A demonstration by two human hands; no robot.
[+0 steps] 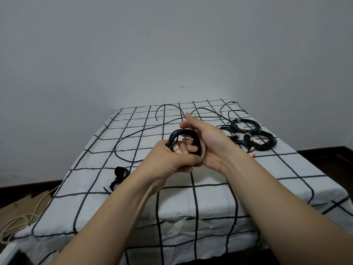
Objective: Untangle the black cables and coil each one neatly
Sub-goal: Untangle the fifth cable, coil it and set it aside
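Grid-patterned white bedsheet [210, 197], grey wall [172, 44], dark floor [340, 169], black cables [271, 140] scattered

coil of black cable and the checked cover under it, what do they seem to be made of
The coil looks like wire in a rubber or PVC jacket: matte black, smooth, bending into tight loops without kinking. The cover looks like woven fabric, perhaps cotton: matte white with black grid lines, creased and draping over the edge.
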